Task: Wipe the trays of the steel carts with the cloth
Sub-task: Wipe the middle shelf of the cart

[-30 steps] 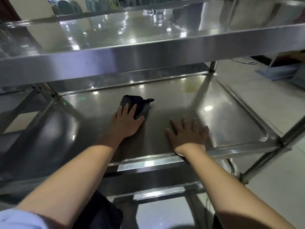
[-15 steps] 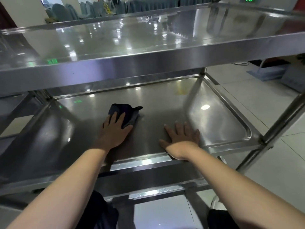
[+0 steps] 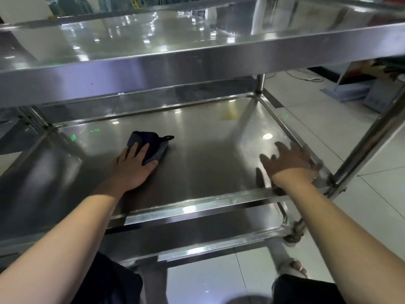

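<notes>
A steel cart fills the view. Its middle tray (image 3: 208,132) lies under the top tray (image 3: 153,40). A dark folded cloth (image 3: 149,143) rests on the middle tray, left of centre. My left hand (image 3: 133,167) lies flat on the cloth's near half and presses it to the steel. My right hand (image 3: 291,163) hovers with spread fingers, blurred, over the tray's right front corner and holds nothing. A lower tray (image 3: 219,233) shows beneath the front rim.
The cart's right front post (image 3: 363,145) rises beside my right hand. White tiled floor (image 3: 328,132) spreads to the right, with boxes and a sign base (image 3: 350,91) at the far right. A second cart's frame (image 3: 22,128) stands at the left.
My right hand has lifted off the middle of the tray and swung right toward the front corner. My left hand stays on the cloth. The camera has shifted.
</notes>
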